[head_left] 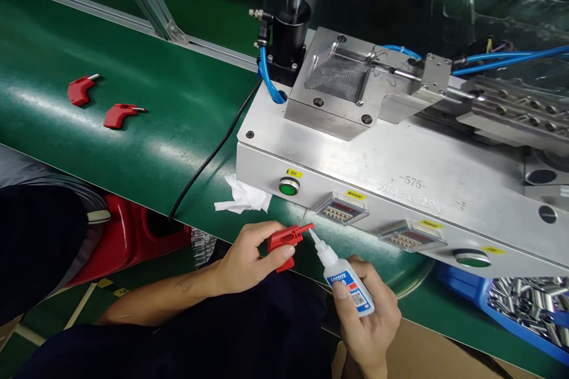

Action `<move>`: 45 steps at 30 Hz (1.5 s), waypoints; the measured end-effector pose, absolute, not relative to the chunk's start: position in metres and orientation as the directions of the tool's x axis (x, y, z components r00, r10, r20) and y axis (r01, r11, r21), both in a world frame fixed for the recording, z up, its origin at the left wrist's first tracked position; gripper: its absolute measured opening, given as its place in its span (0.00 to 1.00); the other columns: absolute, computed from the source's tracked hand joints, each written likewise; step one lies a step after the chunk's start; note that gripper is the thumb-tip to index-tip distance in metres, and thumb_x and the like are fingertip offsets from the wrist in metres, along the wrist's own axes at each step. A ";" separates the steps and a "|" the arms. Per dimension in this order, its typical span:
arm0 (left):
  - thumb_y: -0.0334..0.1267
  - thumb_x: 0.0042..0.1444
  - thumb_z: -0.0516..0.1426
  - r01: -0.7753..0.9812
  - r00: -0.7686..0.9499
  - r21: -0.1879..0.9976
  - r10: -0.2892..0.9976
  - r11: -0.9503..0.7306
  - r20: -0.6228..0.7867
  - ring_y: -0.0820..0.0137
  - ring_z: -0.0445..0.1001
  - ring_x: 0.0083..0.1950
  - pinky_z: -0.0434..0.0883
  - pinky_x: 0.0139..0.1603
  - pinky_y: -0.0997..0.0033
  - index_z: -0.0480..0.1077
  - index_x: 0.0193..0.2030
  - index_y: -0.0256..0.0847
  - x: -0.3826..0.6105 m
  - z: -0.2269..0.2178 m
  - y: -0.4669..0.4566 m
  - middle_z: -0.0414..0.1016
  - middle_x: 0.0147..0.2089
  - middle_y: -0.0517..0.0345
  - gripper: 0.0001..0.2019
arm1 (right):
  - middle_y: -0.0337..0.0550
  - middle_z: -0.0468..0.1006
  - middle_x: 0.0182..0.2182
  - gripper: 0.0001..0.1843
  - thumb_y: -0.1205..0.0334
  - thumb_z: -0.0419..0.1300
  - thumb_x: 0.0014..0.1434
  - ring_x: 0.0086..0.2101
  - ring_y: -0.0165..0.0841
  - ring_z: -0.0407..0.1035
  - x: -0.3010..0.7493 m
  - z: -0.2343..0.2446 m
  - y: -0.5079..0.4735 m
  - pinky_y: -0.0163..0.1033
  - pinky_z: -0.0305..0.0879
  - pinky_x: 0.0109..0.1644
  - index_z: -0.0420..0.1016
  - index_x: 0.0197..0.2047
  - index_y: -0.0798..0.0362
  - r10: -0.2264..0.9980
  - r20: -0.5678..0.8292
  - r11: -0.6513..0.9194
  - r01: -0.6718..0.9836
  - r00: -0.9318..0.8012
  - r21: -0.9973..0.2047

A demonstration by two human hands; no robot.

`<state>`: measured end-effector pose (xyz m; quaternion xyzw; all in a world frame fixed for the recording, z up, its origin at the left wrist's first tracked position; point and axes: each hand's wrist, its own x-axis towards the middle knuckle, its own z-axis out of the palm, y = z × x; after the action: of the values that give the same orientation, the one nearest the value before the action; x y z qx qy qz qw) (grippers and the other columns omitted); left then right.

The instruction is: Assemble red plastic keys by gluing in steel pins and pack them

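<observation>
My left hand (253, 257) grips a red plastic handle-shaped part (287, 240) near the bench's front edge, its thin stem pointing right. In my right hand (371, 314) is a white Loctite glue bottle (349, 284), tilted with its nozzle up and to the left. The nozzle tip sits at the end of the red stem; whether they touch I cannot tell. Two similar red parts, one (80, 90) farther left and the other (121, 115) nearer, lie on the green bench top with metal pins sticking out.
A metal press fixture (329, 83) with green buttons (288, 186) stands just beyond my hands. Crumpled white tissue (244, 194) and a black cable (213, 154) lie at its left. A blue bin (471, 290) of metal tubes is at right. Someone sits by a red stool (120, 237) at left.
</observation>
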<state>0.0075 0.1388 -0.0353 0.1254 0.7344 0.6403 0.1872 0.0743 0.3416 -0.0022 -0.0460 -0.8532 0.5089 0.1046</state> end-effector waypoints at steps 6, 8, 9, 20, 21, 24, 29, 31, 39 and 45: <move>0.47 0.70 0.60 -0.027 -0.896 0.988 0.434 0.155 -0.093 0.69 0.69 0.32 0.66 0.34 0.71 0.74 0.34 0.38 0.007 -0.035 0.139 0.73 0.32 0.57 0.16 | 0.33 0.62 0.22 0.10 0.58 0.61 0.70 0.20 0.28 0.52 0.074 -0.002 0.342 0.37 0.50 0.23 0.71 0.35 0.50 0.181 0.134 0.484 -0.030 -0.974 -0.875; 0.47 0.70 0.60 -0.020 -0.894 0.987 0.439 0.157 -0.087 0.69 0.68 0.32 0.65 0.34 0.71 0.74 0.34 0.38 0.007 -0.035 0.139 0.72 0.31 0.57 0.16 | 0.33 0.63 0.22 0.10 0.59 0.61 0.70 0.20 0.28 0.53 0.074 -0.002 0.343 0.37 0.50 0.24 0.70 0.35 0.50 0.184 0.136 0.484 -0.031 -0.974 -0.874; 0.47 0.70 0.60 -0.015 -0.893 0.988 0.442 0.156 -0.083 0.70 0.67 0.32 0.65 0.34 0.71 0.74 0.35 0.38 0.007 -0.036 0.139 0.71 0.31 0.58 0.16 | 0.33 0.63 0.22 0.10 0.59 0.61 0.70 0.20 0.28 0.53 0.073 -0.002 0.343 0.37 0.50 0.24 0.70 0.35 0.50 0.185 0.138 0.482 -0.033 -0.973 -0.876; 0.49 0.71 0.59 -0.015 -0.893 0.988 0.443 0.152 -0.082 0.68 0.70 0.34 0.67 0.35 0.70 0.75 0.35 0.37 0.008 -0.036 0.139 0.74 0.33 0.55 0.18 | 0.33 0.62 0.22 0.09 0.60 0.60 0.70 0.20 0.28 0.54 0.075 0.001 0.343 0.37 0.52 0.24 0.70 0.35 0.50 0.178 0.146 0.484 -0.043 -0.973 -0.874; 0.49 0.71 0.59 -0.013 -0.894 0.988 0.441 0.155 -0.081 0.68 0.71 0.34 0.67 0.35 0.70 0.75 0.36 0.37 0.008 -0.036 0.139 0.75 0.34 0.55 0.18 | 0.33 0.63 0.22 0.09 0.61 0.60 0.69 0.21 0.28 0.54 0.074 0.000 0.343 0.37 0.52 0.25 0.70 0.35 0.50 0.173 0.150 0.482 -0.050 -0.973 -0.875; 0.50 0.71 0.59 -0.008 -0.899 0.986 0.431 0.167 -0.080 0.67 0.71 0.34 0.68 0.36 0.70 0.76 0.37 0.37 0.008 -0.037 0.139 0.76 0.34 0.54 0.18 | 0.32 0.63 0.23 0.08 0.63 0.60 0.69 0.21 0.28 0.54 0.074 -0.001 0.343 0.37 0.51 0.25 0.69 0.35 0.50 0.168 0.161 0.477 -0.062 -0.973 -0.877; 0.50 0.71 0.60 -0.009 -0.901 0.986 0.427 0.164 -0.080 0.68 0.71 0.34 0.68 0.36 0.70 0.76 0.37 0.38 0.008 -0.038 0.139 0.76 0.34 0.55 0.17 | 0.32 0.61 0.23 0.08 0.63 0.59 0.70 0.22 0.27 0.54 0.075 -0.004 0.344 0.36 0.50 0.24 0.68 0.36 0.49 0.137 0.170 0.475 -0.086 -0.976 -0.876; 0.48 0.71 0.60 -0.009 -0.895 0.988 0.438 0.155 -0.077 0.68 0.71 0.34 0.68 0.35 0.71 0.76 0.36 0.38 0.008 -0.038 0.138 0.76 0.34 0.55 0.17 | 0.32 0.61 0.24 0.08 0.63 0.59 0.70 0.22 0.27 0.54 0.075 -0.004 0.344 0.35 0.50 0.24 0.68 0.36 0.49 0.130 0.166 0.474 -0.086 -0.977 -0.876; 0.49 0.71 0.60 -0.003 -0.900 0.986 0.430 0.170 -0.077 0.68 0.72 0.34 0.68 0.36 0.70 0.77 0.38 0.38 0.008 -0.037 0.138 0.76 0.34 0.55 0.16 | 0.32 0.62 0.24 0.07 0.64 0.59 0.70 0.22 0.27 0.54 0.076 -0.005 0.345 0.35 0.50 0.25 0.69 0.37 0.49 0.141 0.161 0.476 -0.075 -0.977 -0.876; 0.50 0.70 0.60 -0.023 -0.896 0.984 0.433 0.174 -0.098 0.67 0.72 0.34 0.68 0.36 0.70 0.77 0.38 0.38 0.008 -0.038 0.139 0.76 0.34 0.55 0.17 | 0.32 0.62 0.24 0.07 0.63 0.59 0.70 0.22 0.27 0.54 0.074 -0.008 0.346 0.35 0.50 0.24 0.68 0.37 0.49 0.128 0.172 0.462 -0.094 -0.977 -0.882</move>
<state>0.0082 0.1392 -0.0377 0.1376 0.7444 0.6276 0.1818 0.0744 0.3458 -0.0076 -0.0099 -0.8481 0.5188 0.1072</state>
